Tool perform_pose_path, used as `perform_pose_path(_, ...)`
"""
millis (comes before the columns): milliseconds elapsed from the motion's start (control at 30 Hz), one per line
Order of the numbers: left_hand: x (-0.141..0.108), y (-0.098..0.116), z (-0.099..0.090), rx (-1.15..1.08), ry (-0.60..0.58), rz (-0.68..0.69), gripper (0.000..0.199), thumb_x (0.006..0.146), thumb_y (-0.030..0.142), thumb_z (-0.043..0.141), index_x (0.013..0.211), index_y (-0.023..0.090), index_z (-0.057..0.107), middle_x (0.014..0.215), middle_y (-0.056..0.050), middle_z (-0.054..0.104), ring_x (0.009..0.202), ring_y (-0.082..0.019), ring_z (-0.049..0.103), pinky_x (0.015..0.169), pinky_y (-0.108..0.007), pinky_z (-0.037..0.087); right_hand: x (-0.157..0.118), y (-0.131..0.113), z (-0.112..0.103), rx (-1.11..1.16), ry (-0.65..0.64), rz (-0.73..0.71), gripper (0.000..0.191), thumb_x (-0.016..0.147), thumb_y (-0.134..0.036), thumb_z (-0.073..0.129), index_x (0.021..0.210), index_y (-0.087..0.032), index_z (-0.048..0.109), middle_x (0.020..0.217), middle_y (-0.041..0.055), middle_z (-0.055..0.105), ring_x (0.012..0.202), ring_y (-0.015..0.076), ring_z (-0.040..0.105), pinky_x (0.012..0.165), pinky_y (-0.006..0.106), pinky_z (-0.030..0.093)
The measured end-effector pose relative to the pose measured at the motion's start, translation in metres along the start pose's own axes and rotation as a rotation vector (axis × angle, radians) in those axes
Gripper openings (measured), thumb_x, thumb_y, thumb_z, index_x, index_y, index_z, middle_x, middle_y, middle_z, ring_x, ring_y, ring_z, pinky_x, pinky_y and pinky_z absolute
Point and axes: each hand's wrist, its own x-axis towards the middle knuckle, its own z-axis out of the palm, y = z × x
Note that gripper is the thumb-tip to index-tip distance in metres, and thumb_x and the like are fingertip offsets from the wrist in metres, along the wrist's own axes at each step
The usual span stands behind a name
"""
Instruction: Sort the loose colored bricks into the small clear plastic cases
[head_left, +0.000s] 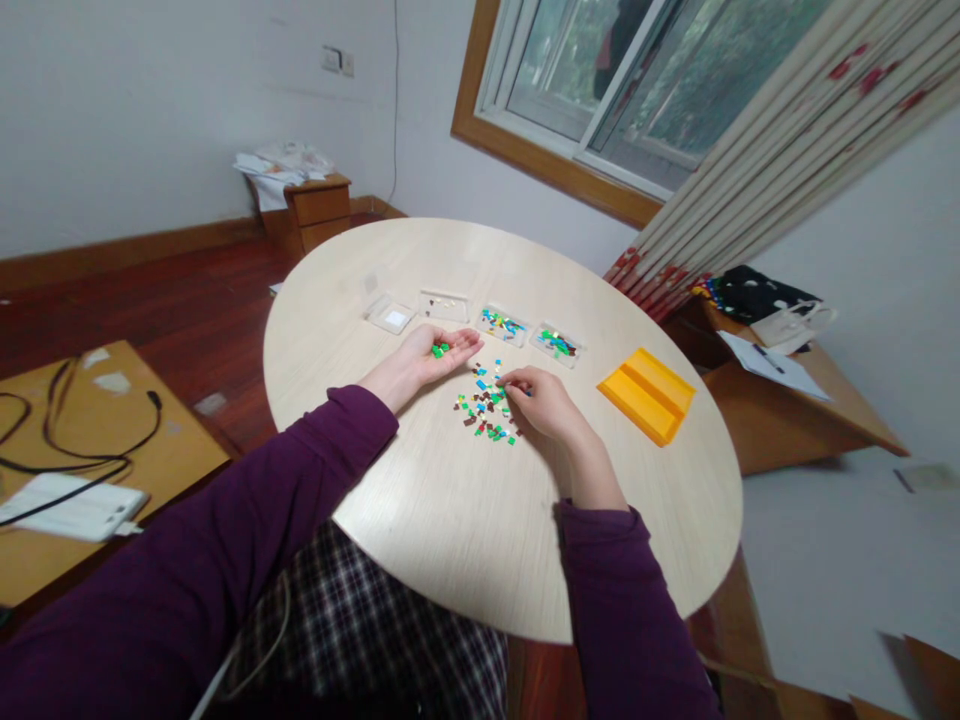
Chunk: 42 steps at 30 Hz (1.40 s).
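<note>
Here, green pieces [441, 350] lie in the wide, upturned left grip [426, 357] (right grip [549, 400] narrow).

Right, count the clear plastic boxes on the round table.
4, in a row beyond the pile of coloured pieces: leftmost box, second box, third box, rightmost box. No others show.

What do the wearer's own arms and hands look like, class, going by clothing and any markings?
The left sleeve and right sleeve are long, plain and dark purple, each ending short of the wrist. The left hand and right hand are bare: no gloves or watch show. Any finer markings are too small to tell.
</note>
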Motion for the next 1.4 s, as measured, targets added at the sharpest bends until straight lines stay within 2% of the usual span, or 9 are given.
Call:
perform_pose_path(167, -0.002, 0.000, 0.002, 0.022, 0.012, 0.021, 0.047, 0.071, -0.008, 0.037, 0.111, 0.008, 0.054, 0.069, -0.004, 0.056, 0.053, -0.011, 0.059, 0.063, -0.024, 0.057, 0.001, 0.001, 0.001, -0.013, 0.029, -0.011, 0.022, 0.078, -0.011, 0.050, 0.079, -0.018, 0.071, 0.079, 0.0043, 0.067, 0.074, 0.0157, 0.059, 0.074, 0.029, 0.046)
perform_pose_path(333, -0.004, 0.001, 0.003, 0.004, 0.023, 0.037, 0.043, 0.073, -0.006, 0.038, 0.109, 0.010, 0.056, 0.065, -0.002, 0.052, 0.048, -0.009, 0.053, 0.055, -0.021, 0.053, 0.003, -0.002, 0.010, 0.030, 0.151, -0.075, 0.025, 0.080, -0.013, 0.048, 0.089, -0.018, 0.071, 0.086, 0.0065, 0.063, 0.084, 0.0184, 0.058, 0.080, 0.032, 0.046)
perform_pose_path(400, -0.004, 0.002, 0.003, -0.004, 0.021, 0.034, 0.043, 0.073, -0.005, 0.038, 0.109, 0.009, 0.056, 0.065, -0.002, 0.051, 0.047, -0.009, 0.052, 0.053, -0.020, 0.051, 0.004, -0.004, 0.012, 0.053, 0.145, -0.104, 0.029, 0.078, -0.009, 0.046, 0.090, -0.018, 0.071, 0.089, 0.0071, 0.061, 0.087, 0.0194, 0.057, 0.083, 0.033, 0.045)
perform_pose_path(567, -0.004, 0.003, 0.002, -0.012, 0.023, 0.026, 0.042, 0.071, -0.004, 0.040, 0.109, 0.008, 0.057, 0.064, -0.002, 0.051, 0.046, -0.009, 0.049, 0.050, -0.019, 0.049, 0.003, -0.006, 0.009, 0.062, 0.159, -0.105, 0.033, 0.067, 0.000, 0.038, 0.065, -0.019, 0.064, 0.079, 0.0038, 0.058, 0.080, 0.0176, 0.056, 0.080, 0.032, 0.045)
perform_pose_path(633, -0.003, 0.003, 0.001, 0.001, 0.022, 0.022, 0.042, 0.072, -0.003, 0.041, 0.108, 0.009, 0.057, 0.064, -0.002, 0.049, 0.046, -0.009, 0.048, 0.050, -0.018, 0.049, 0.003, -0.005, 0.009, 0.071, 0.153, -0.097, 0.033, 0.065, 0.000, 0.036, 0.061, -0.019, 0.062, 0.078, 0.0035, 0.057, 0.078, 0.0170, 0.056, 0.078, 0.031, 0.045)
perform_pose_path(800, -0.003, 0.003, 0.000, 0.015, 0.027, 0.027, 0.039, 0.072, -0.003, 0.041, 0.105, 0.010, 0.057, 0.066, -0.001, 0.046, 0.046, -0.008, 0.044, 0.047, -0.017, 0.047, 0.003, 0.000, 0.013, 0.047, 0.074, -0.073, 0.035, 0.067, 0.002, 0.035, 0.066, -0.018, 0.065, 0.082, 0.0044, 0.058, 0.077, 0.0157, 0.055, 0.078, 0.030, 0.044)
perform_pose_path(1033, -0.002, 0.003, -0.001, 0.003, 0.015, 0.030, 0.039, 0.064, -0.005, 0.042, 0.097, 0.009, 0.057, 0.067, -0.001, 0.046, 0.047, -0.008, 0.043, 0.044, -0.017, 0.045, 0.002, -0.005, 0.007, 0.041, 0.129, -0.084, 0.031, 0.065, -0.001, 0.036, 0.063, -0.018, 0.062, 0.076, 0.0035, 0.058, 0.077, 0.0162, 0.056, 0.077, 0.030, 0.044)
perform_pose_path(1267, -0.002, 0.003, -0.001, 0.027, 0.012, 0.040, 0.039, 0.061, -0.005, 0.041, 0.095, 0.008, 0.056, 0.066, -0.002, 0.045, 0.047, -0.008, 0.042, 0.044, -0.016, 0.044, 0.001, -0.003, 0.010, 0.095, 0.038, -0.088, 0.030, 0.058, -0.001, 0.034, 0.056, -0.018, 0.058, 0.076, 0.0030, 0.057, 0.074, 0.0144, 0.054, 0.075, 0.028, 0.044)
perform_pose_path(1400, -0.005, 0.002, 0.001, 0.020, 0.022, 0.045, 0.041, 0.060, -0.005, 0.041, 0.096, 0.009, 0.056, 0.066, -0.001, 0.044, 0.046, -0.008, 0.041, 0.044, -0.016, 0.043, 0.002, -0.002, 0.011, 0.085, 0.062, -0.063, 0.032, 0.061, -0.001, 0.034, 0.062, -0.018, 0.061, 0.077, 0.0034, 0.058, 0.075, 0.0147, 0.055, 0.075, 0.029, 0.044)
